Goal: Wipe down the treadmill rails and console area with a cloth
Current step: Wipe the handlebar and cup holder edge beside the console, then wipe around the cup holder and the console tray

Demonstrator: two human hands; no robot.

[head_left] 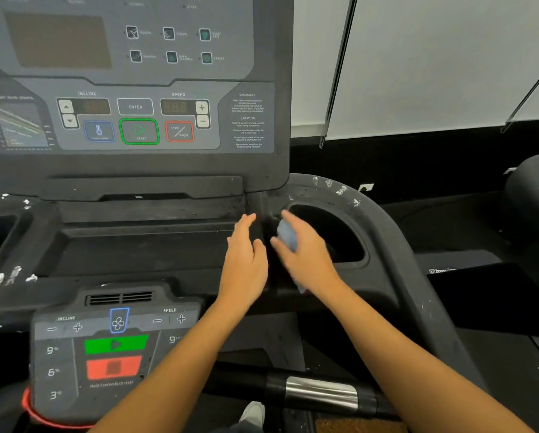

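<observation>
- Two-handed, reached over console tray.
- Found left grip released, fingers straight.
- Found right grip grasping blue cloth beside cup holder.

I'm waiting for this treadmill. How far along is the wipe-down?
Nothing looks clearly finished. The right hand holds the cloth at the ridge beside the right cup holder; the left hand is open alongside. Most remains: white flecks dot the cup holder's rim and the left rail.
</observation>
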